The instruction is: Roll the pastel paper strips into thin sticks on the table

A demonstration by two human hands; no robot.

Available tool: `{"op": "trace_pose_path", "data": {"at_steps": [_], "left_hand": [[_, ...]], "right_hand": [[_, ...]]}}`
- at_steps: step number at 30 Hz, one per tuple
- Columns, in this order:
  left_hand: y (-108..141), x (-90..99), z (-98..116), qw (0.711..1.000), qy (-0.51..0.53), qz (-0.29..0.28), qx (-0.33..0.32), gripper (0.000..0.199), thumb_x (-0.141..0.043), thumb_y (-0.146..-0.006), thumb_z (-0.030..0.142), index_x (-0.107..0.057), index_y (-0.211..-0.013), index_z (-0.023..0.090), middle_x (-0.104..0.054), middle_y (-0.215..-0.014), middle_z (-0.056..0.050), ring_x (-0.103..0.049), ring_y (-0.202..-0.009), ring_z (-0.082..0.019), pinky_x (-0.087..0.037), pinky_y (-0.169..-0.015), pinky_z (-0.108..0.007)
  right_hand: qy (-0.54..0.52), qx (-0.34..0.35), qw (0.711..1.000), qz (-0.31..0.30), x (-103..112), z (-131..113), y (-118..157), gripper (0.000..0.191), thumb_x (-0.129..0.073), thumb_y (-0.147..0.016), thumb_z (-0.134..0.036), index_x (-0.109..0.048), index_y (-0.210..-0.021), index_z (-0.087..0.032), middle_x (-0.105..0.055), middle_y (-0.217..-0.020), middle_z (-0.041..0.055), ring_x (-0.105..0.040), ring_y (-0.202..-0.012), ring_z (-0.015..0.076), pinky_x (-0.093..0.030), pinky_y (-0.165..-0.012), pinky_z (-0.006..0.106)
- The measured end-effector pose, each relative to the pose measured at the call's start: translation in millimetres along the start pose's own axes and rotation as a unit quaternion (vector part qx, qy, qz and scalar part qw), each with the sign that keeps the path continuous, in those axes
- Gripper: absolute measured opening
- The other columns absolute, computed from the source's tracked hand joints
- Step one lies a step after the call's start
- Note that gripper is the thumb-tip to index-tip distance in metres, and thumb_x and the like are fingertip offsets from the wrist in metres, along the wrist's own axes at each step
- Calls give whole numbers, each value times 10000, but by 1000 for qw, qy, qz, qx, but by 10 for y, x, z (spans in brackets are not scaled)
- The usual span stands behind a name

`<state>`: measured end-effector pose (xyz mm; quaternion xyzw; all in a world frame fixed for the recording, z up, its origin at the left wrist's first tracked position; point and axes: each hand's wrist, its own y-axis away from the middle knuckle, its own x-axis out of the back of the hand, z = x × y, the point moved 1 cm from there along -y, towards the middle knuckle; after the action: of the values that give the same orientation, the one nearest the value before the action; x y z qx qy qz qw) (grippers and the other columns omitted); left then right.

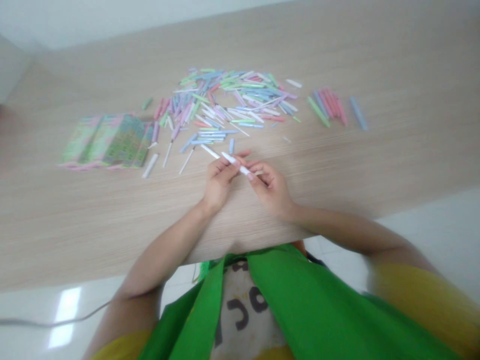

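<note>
A white pen [229,158] is held slantwise between my two hands above the near part of the table. My left hand [219,184] pinches its middle between thumb and fingers. The fingertips of my right hand [273,189] are closed on its lower right end. Just beyond my left hand lies a thin white stick-like piece [210,151], and a short blue piece [231,145] lies close by. Blur hides the pen's fine details.
A wide heap of pastel pen parts [240,95] spreads across the wooden table [375,165]. Several pens [330,106] lie in a row at right, with a blue one [359,113] apart. Green-and-pink printed packets [105,140] overlap at left, near a loose white piece [150,165].
</note>
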<state>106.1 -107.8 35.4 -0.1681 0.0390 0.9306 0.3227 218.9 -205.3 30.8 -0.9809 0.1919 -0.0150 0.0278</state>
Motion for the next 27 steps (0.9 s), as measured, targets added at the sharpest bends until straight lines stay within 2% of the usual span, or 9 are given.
{"op": "trace_pose_path", "data": {"at_steps": [3, 5, 9, 11, 14, 16, 21, 25, 27], "left_hand": [[79, -98, -47, 999, 22, 30, -28, 359, -795, -778, 517, -676, -859, 188, -746, -1153, -107, -747, -966, -242, -595, -845, -366], [122, -136, -55, 998, 14, 32, -59, 359, -789, -787, 526, -666, -884, 203, -725, -1221, -106, -740, -1018, -252, -597, -861, -375], [144, -134, -20, 994, -33, 11, -107, 326, -755, -820, 533, -691, -900, 224, -671, -1348, -99, -703, -1144, -277, -577, -961, -418], [122, -95, -3, 992, -51, 9, -116, 328, -768, -808, 534, -705, -898, 224, -677, -1334, -100, -702, -1150, -279, -572, -981, -428], [70, -9, 18, 988, -70, 33, -136, 349, -819, -760, 516, -721, -877, 202, -737, -1180, -122, -696, -1159, -277, -567, -1000, -423], [39, 44, 38, 985, -74, 45, -152, 348, -853, -730, 487, -722, -847, 186, -765, -1060, -128, -679, -1190, -277, -558, -1019, -420], [30, 69, 40, 986, -72, 21, -150, 328, -860, -731, 454, -713, -849, 186, -785, -1007, -117, -687, -1175, -273, -598, -946, -412], [73, 15, -26, 981, -96, 2, -170, 255, -809, -801, 422, -721, -893, 200, -783, -1090, -96, -697, -1170, -254, -587, -969, -424], [95, 0, -35, 969, -144, -2, -201, 221, -800, -814, 392, -723, -871, 194, -788, -1073, -97, -694, -1174, -248, -552, -1031, -447]], "right_hand": [[-88, -71, 994, -12, 0, -27, -64, 456, -702, -783, -664, -562, -842, -234, -504, -619, -59, -336, -474, 83, -228, -463, 256], [-129, -153, 977, -67, 28, -67, -130, 481, -678, -793, -688, -566, -774, -220, -405, -506, -77, -280, -426, 78, -194, -433, 249], [-170, -299, 917, -201, 130, -176, -243, 605, -419, -930, -726, -547, -658, -201, -278, -364, -84, -139, -341, 67, -144, -372, 236], [-197, -330, 897, -219, 199, -244, -291, 627, -310, -981, -676, -594, -720, -181, -372, -370, -59, -121, -325, 66, -160, -353, 230], [-257, -325, 888, -198, 300, -349, -350, 589, -232, -1024, -540, -658, -933, -142, -659, -570, 36, -187, -325, 60, -236, -350, 216], [-284, -309, 891, -173, 346, -394, -368, 533, -275, -1024, -489, -661, -975, -126, -738, -711, 88, -317, -345, 61, -312, -364, 209], [-353, -248, 902, -30, 363, -361, -340, 248, -569, -945, -364, -638, -837, -151, -735, -733, 39, -573, -476, 75, -480, -438, 182], [-427, -221, 875, 56, 316, -293, -278, 67, -634, -896, -197, -644, -836, -168, -750, -768, 8, -697, -639, 83, -603, -610, 169], [-446, -219, 865, 75, 281, -272, -247, 45, -676, -880, -190, -653, -844, -176, -755, -780, -3, -704, -652, 77, -605, -613, 156]]}}
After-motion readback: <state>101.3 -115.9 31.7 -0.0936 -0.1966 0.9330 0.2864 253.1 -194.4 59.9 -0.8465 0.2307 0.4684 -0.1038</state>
